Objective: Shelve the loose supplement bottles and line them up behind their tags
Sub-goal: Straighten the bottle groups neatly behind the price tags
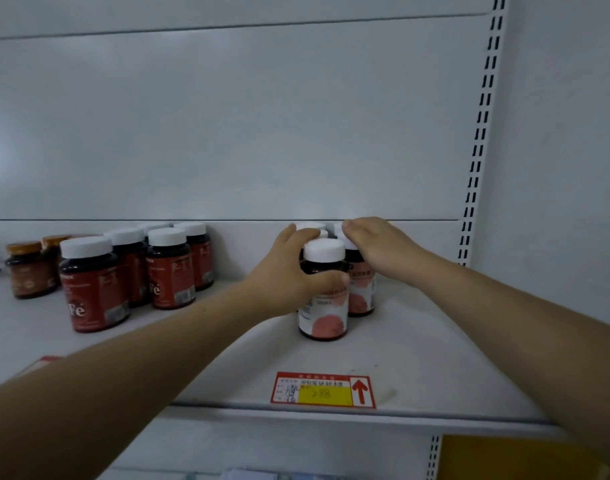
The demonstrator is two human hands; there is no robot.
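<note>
White-capped front bottle (323, 306): stood centre frame on shelf (435, 358), behind price tag (322, 390).
Left hand (286, 275): grasped front bottle.
Right hand (376, 247): fingers curled over rear bottle (361, 292) cap.

White-capped dark bottles (323, 306) carry pink-and-white labels; neighbouring bottles (92, 292) wear red labels; the shelf tag (322, 391) is red with a yellow patch.
</note>
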